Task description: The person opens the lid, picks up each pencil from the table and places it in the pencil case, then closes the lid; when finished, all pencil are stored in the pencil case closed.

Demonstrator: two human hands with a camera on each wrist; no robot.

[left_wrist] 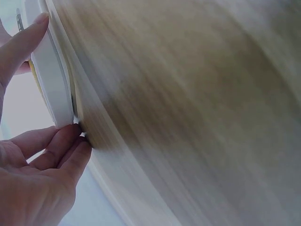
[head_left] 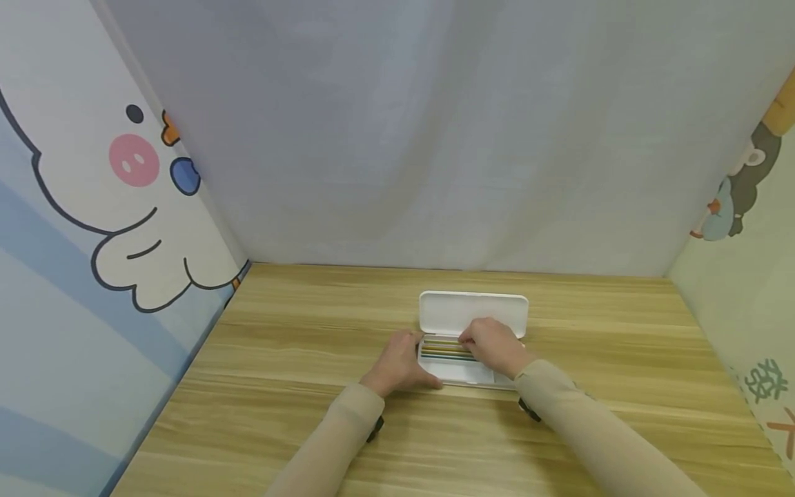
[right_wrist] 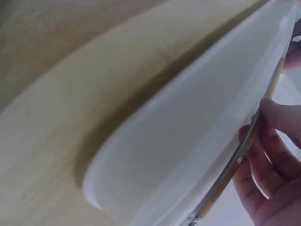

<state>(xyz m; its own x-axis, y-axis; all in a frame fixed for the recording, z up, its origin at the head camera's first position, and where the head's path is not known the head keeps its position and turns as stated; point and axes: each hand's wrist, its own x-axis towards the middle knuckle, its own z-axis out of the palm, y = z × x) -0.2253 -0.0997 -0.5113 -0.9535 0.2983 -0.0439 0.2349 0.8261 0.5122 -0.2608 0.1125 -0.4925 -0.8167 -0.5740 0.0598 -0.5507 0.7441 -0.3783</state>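
A white pencil case point(head_left: 456, 373) lies open on the table, its lid point(head_left: 444, 312) raised at the back. Several slim pencils point(head_left: 442, 351), yellow and dark green, lie lengthwise along the back part of the case. My left hand point(head_left: 397, 364) grips the case's left end, thumb at the front edge and fingers round the far corner. Over the case's right half, my right hand point(head_left: 493, 343) pinches a yellow pencil point(right_wrist: 223, 181) with a silvery end between thumb and fingers. In the right wrist view this pencil runs along the case's edge.
The wood-grain table point(head_left: 298, 331) extends on both sides of the case. A grey curtain-like backdrop point(head_left: 397, 138) rises behind it. Cartoon-printed panels stand at the left point(head_left: 68, 276) and right point(head_left: 733, 290).
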